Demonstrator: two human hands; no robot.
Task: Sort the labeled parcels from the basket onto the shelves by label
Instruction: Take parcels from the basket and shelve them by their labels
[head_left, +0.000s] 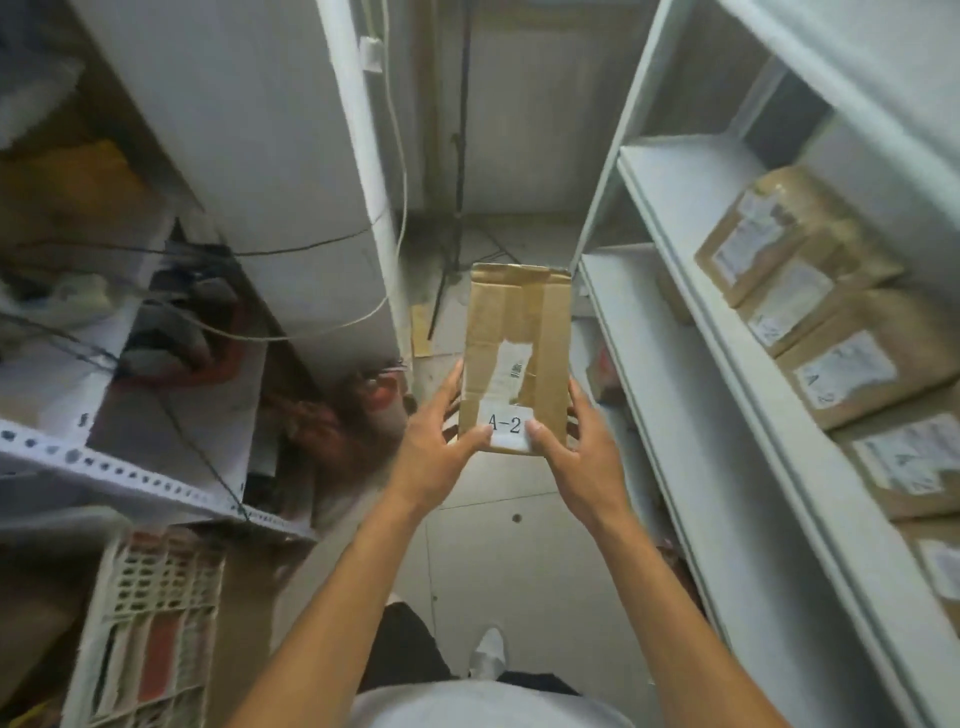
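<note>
A flat brown cardboard parcel (514, 332) with a white label reading "A-2" is held upright in front of me over the floor. My left hand (441, 441) grips its lower left edge, thumb on the label. My right hand (576, 447) grips the lower right edge, thumb also on the label. The white plastic basket (150, 623) stands at the lower left. The white shelves (691, 374) rise on the right, and several brown parcels (841, 374) lie in a row on one level, one labelled "A-2".
A second metal rack (135, 478) on the left holds cables and clutter. A white pillar (291, 156) stands behind it. A narrow aisle of grey floor (498, 525) runs between the racks, with a tripod stand (457, 208) at its far end.
</note>
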